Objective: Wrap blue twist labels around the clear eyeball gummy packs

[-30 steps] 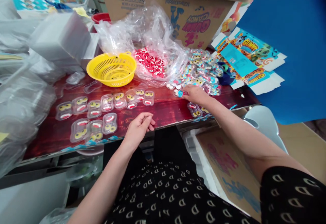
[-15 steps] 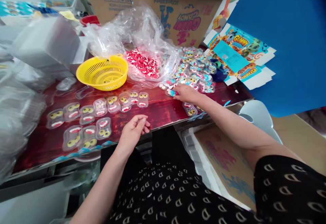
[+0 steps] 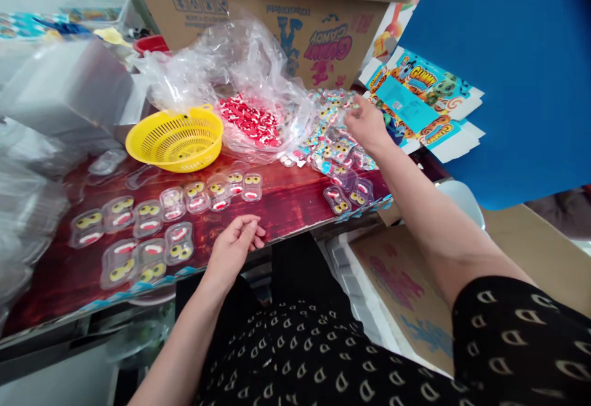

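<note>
My right hand (image 3: 368, 124) is over the far right of a heap of small clear candy packs (image 3: 330, 110) with blue, white and yellow in them. Its fingers look spread, and I see nothing held between them. Closer to the table's front edge, my left hand (image 3: 236, 241) hovers empty with loosely curled fingers. Left of it lie rows of clear blister packs (image 3: 149, 218), each with a yellow eye pair and a red-and-white piece. A few more eye packs (image 3: 337, 199) rest below the heap.
A yellow basket (image 3: 175, 162) stands behind the rows. Beside it, a clear plastic bag (image 3: 249, 48) holds red-and-white candies (image 3: 252, 119). Flat printed boxes (image 3: 422, 92) lie at the right, near a blue panel (image 3: 517, 85). A large carton (image 3: 240, 15) stands behind.
My right hand has moved from the heap's near left edge up to its far right side. My left hand has stayed nearly still. The view has shifted slightly.
</note>
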`<action>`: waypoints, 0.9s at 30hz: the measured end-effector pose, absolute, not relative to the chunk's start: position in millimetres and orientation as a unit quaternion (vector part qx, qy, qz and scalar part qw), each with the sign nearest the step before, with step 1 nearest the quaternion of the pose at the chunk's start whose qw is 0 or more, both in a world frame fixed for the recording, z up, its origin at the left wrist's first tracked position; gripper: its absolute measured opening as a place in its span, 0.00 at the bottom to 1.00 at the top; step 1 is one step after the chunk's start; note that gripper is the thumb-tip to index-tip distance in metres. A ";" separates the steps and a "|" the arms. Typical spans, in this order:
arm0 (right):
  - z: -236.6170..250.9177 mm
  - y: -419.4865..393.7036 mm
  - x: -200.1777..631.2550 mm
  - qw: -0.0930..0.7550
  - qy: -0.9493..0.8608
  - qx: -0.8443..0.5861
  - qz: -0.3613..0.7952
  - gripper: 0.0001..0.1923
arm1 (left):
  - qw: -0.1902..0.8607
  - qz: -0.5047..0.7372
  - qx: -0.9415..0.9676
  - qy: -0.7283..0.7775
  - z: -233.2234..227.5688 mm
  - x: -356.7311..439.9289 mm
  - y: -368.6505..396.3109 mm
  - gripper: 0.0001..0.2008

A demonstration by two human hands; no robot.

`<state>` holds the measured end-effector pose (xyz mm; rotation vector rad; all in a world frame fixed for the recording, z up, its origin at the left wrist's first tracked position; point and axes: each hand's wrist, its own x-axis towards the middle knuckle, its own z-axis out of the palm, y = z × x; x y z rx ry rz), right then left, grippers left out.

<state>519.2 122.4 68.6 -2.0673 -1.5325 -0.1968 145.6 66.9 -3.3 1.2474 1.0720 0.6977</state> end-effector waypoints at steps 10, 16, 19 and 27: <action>45.2 17.8 454.2 -0.116 -0.577 -0.804 0.086 0.20 | 0.567 0.255 0.644 0.446 -0.4 167.1 67.6 0.12; 35.6 26.1 431.5 -0.096 -0.587 -0.798 0.098 0.23 | 0.446 0.237 0.758 0.412 3.0 185.0 60.7 0.09; 32.2 33.6 416.0 -0.077 -0.617 -0.775 0.112 0.24 | 0.358 0.198 0.829 0.382 -0.1 194.5 59.5 0.11; 18.5 53.2 379.7 -0.016 -0.647 -0.740 0.182 0.18 | 0.178 0.092 0.908 0.369 -7.3 201.6 61.0 0.13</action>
